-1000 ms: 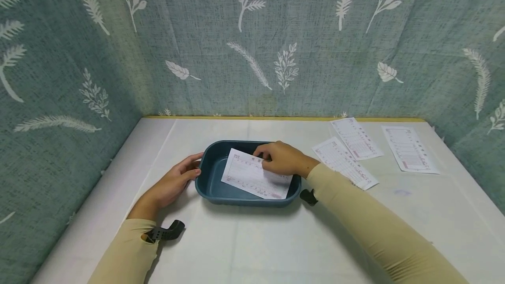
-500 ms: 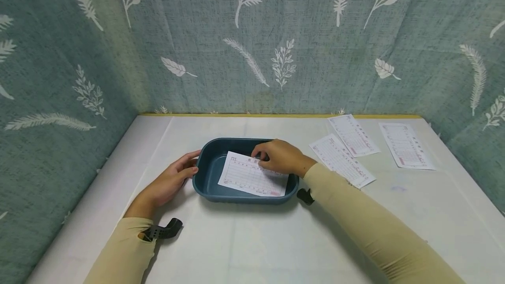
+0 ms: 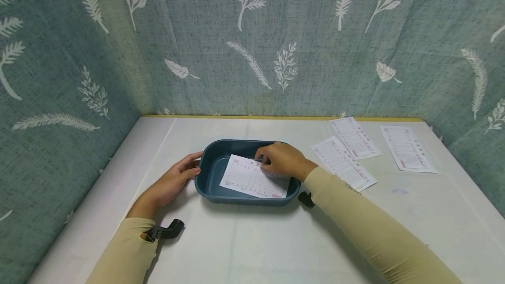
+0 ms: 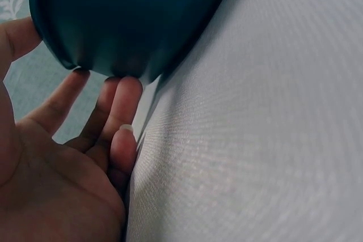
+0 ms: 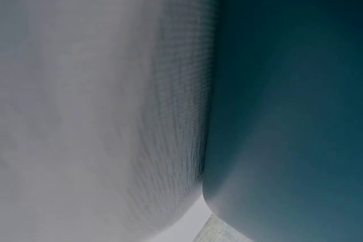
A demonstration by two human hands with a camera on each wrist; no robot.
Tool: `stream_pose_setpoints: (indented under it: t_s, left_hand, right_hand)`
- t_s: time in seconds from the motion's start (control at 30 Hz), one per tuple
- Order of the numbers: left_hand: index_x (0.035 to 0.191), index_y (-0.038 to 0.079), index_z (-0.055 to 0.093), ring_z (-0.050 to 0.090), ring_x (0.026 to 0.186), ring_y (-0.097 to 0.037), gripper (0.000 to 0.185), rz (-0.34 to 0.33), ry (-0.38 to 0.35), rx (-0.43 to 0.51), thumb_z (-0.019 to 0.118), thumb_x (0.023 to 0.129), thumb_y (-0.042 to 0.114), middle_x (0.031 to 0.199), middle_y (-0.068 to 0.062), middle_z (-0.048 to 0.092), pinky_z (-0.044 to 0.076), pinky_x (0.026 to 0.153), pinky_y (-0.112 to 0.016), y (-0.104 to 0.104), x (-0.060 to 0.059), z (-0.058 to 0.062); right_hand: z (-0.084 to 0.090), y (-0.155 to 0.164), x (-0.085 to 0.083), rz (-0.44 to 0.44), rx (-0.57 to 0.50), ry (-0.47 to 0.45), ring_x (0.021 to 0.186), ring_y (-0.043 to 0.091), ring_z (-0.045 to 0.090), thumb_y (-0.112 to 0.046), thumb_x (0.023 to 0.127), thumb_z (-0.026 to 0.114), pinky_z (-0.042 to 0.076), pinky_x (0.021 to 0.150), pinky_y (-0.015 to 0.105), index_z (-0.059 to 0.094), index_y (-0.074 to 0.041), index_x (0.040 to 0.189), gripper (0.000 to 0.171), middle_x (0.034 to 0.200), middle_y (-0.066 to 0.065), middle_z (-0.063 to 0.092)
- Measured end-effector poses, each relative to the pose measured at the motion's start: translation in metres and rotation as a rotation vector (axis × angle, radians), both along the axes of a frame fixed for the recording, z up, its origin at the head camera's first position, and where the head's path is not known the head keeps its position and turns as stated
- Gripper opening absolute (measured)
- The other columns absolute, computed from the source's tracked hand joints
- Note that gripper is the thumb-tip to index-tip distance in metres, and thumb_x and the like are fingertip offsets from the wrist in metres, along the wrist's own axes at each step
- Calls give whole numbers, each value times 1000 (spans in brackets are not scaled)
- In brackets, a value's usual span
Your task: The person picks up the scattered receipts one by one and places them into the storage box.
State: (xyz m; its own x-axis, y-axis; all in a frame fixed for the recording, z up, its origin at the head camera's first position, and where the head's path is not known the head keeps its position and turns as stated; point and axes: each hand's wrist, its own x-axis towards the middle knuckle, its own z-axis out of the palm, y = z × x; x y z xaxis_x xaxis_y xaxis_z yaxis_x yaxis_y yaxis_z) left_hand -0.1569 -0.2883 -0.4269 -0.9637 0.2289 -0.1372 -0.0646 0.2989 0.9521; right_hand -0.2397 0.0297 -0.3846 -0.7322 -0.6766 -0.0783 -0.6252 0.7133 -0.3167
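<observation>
A blue oblong plastic tub (image 3: 213,174) sits on the white-covered table. My left hand (image 3: 170,184) is at its left end, the fingertips touching the outside wall; the left wrist view shows the fingers (image 4: 126,100) against the tub's side (image 4: 130,21). My right hand (image 3: 282,160) reaches over the tub's right part, its curled fingers pinching the upper edge of a white printed paper form (image 3: 248,178). The form lies slanted inside the tub, its right part under the hand. In the right wrist view only the tub's outer wall (image 5: 283,111) and the cloth show, not the hand.
Two more printed forms, a nearer one (image 3: 342,163) and a farther one (image 3: 356,138), overlap or nearly touch right of the tub. Another form (image 3: 408,149) lies farther right. A leaf-patterned curtain (image 3: 260,43) closes the back and sides behind the table's yellow edge (image 3: 197,117).
The form in the tub has come down slightly and lies flatter, its left corner lower. My right hand has barely shifted; my left hand keeps its place. The whole view sways slightly.
</observation>
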Motion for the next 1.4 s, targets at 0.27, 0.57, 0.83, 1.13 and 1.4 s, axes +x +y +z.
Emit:
stream_pose_setpoints:
  t_s: [0.27, 0.57, 0.83, 1.13, 1.4]
  left_hand:
    - [156, 9, 30, 40, 135, -32, 59, 0, 6, -6, 53, 104, 24, 151, -24, 40, 37, 96, -12, 2, 0, 1]
    - [156, 8, 30, 40, 132, -30, 59, -7, 19, -3, 53, 104, 23, 149, -26, 40, 38, 93, -9, 3, 0, 3]
    - [155, 9, 31, 43, 127, -20, 59, -12, 25, 11, 54, 104, 27, 148, -24, 40, 38, 94, -10, 0, -1, -1]
    - [156, 11, 31, 36, 138, -34, 62, -21, 12, -14, 57, 102, 29, 150, -23, 40, 36, 98, -13, -1, -1, -1]
    - [156, 9, 30, 39, 136, -28, 62, -22, 22, -20, 56, 102, 27, 151, -24, 38, 37, 98, -11, -1, 0, -2]
  right_hand:
    - [-1, 9, 4, -21, -331, 187, 84, 12, 66, -16, 96, 64, 55, 79, 32, 73, -11, 107, 16, 96, 1, 74]
    - [3, 41, 26, -92, -657, 308, 87, 16, 62, -9, 95, 65, 55, 78, 35, 74, -6, 102, 12, 95, 4, 71]
    - [10, 67, 40, -145, -702, 310, 89, 17, 62, -7, 94, 66, 54, 78, 38, 74, -8, 101, 10, 95, 4, 72]
    - [14, 98, 45, -193, -704, 330, 88, 22, 65, -3, 89, 70, 54, 76, 34, 74, -7, 99, 12, 95, 4, 73]
    - [8, 124, 38, -301, -644, 191, 90, 17, 65, -7, 91, 71, 55, 77, 33, 73, -9, 104, 13, 100, 4, 73]
